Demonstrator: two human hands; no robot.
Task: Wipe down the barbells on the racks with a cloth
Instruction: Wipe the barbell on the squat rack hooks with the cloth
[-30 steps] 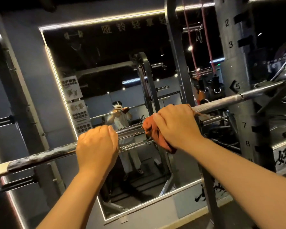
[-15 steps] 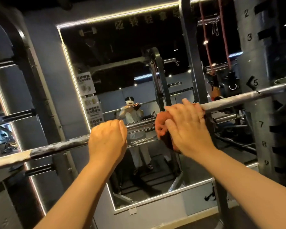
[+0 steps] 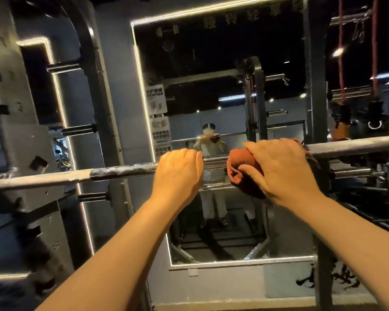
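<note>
Mid-wipe on the bar (image 3: 121,171) — L hand (image 3: 177,173) curled round it to steady, R hand (image 3: 279,171) clamping the cloth (image 3: 240,167) on it — next I'd slide R along w/ firm pressure.

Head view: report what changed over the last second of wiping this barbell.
The right hand loosened from a tight fist to fingers spread over the red cloth, still holding it against the barbell; any slide along the barbell is too slight to tell. The camera swung left. The left hand kept its grip at the same spot on the barbell.
</note>
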